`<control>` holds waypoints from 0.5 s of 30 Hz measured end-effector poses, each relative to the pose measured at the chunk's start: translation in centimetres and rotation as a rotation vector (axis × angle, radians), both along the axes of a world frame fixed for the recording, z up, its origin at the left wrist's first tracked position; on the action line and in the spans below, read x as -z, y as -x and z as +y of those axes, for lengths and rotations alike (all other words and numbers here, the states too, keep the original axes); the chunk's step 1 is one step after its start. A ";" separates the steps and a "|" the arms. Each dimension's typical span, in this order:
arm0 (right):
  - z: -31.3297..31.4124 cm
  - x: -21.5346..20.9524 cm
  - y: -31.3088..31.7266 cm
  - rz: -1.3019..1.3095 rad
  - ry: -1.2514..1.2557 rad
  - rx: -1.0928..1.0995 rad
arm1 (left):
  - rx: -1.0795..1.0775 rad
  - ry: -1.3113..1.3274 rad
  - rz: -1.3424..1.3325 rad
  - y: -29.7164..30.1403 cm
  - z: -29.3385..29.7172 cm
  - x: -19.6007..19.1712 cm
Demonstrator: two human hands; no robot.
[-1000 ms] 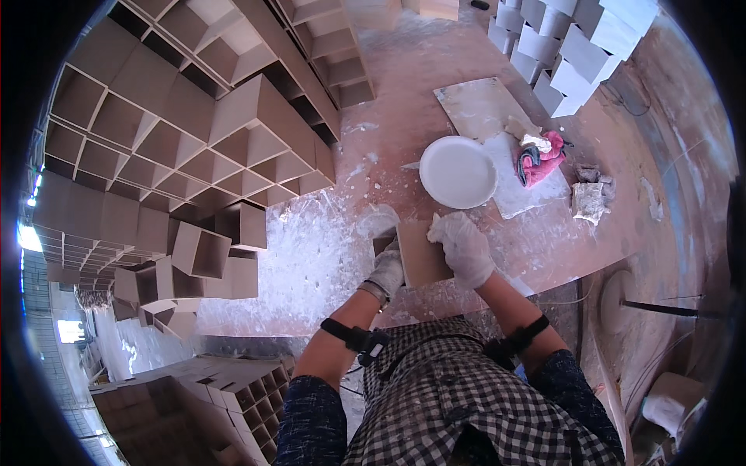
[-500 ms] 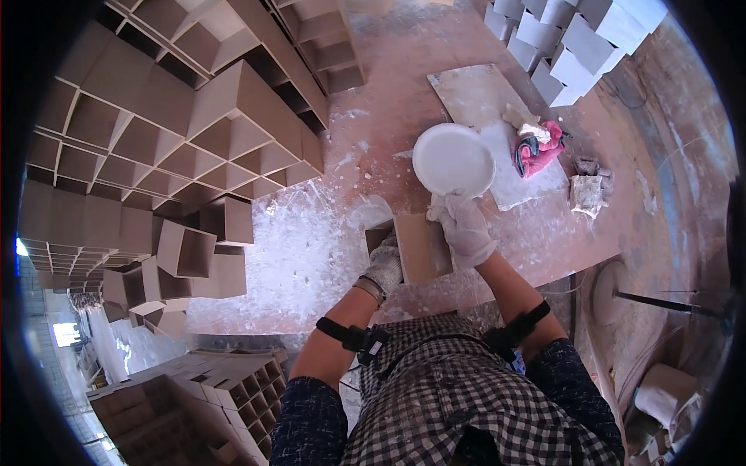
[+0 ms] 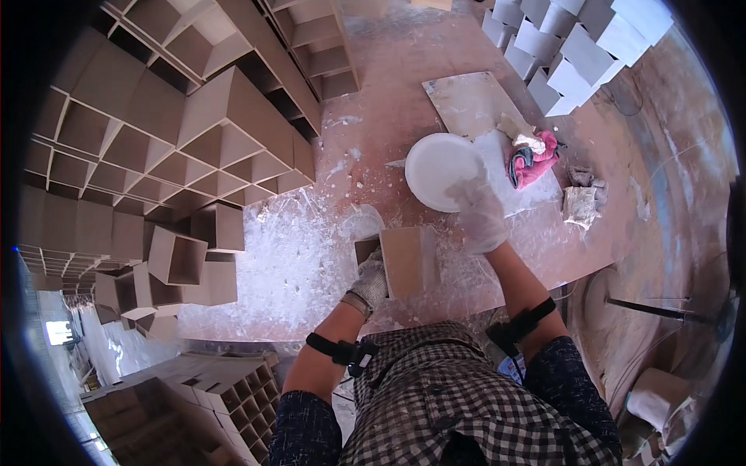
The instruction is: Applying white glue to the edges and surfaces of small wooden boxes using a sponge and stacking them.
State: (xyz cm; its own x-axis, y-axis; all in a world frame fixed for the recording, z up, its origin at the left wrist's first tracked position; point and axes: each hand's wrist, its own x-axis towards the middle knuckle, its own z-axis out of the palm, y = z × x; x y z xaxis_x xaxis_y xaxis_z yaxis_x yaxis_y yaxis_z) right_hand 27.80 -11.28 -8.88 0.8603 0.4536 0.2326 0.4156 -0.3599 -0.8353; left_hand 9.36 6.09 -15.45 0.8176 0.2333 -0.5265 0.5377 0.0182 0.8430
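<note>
My left hand (image 3: 370,281), in a whitish knit glove, grips a small brown cardboard box (image 3: 402,266) at its open left end. Its fingers are partly hidden inside. The box's right part looks whitish and smeared. My right hand (image 3: 483,224), in a pale, loose translucent glove, is at the near right rim of a round white basin (image 3: 434,169). Motion blurs its fingers, so I cannot make out whether anything is in them. Something white and pale fills the basin.
Brown open boxes (image 3: 233,132) are stacked high on the left. White boxes (image 3: 571,66) stand at the far right. A pink and dark cloth (image 3: 533,159) lies on a flat board (image 3: 470,101), beside a crumpled whitish lump (image 3: 581,206). White residue (image 3: 287,272) coats the reddish tabletop.
My right hand has left the box and moved right and up to the basin's rim. My left hand still holds the box. The whole view has shifted slightly.
</note>
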 end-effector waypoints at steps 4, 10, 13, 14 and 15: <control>0.5 -1.4 -2.9 0.107 0.382 0.027 | -0.093 0.139 0.091 -0.7 -1.6 -6.1; 1.9 -0.8 -3.8 -0.188 0.672 0.029 | 0.014 -0.059 -0.204 1.0 -0.5 1.7; 0.8 -1.3 -3.9 0.019 0.548 0.013 | 0.102 -0.273 -0.203 0.5 -0.5 2.2; 0.8 -1.8 -3.6 0.033 0.531 0.037 | 0.026 -0.148 -0.185 0.4 -0.5 2.5; 0.7 -2.2 -3.3 0.048 0.513 0.060 | 0.026 -0.147 -0.188 0.6 -0.5 2.8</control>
State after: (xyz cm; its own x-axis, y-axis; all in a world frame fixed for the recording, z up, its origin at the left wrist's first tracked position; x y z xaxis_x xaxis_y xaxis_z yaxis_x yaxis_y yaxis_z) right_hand 31.14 -10.53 -6.71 0.8928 0.4481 -0.0472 0.3467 -0.7501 -0.5632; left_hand 8.78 5.61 -18.24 0.9045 0.2743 -0.3265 0.3700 -0.1240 0.9207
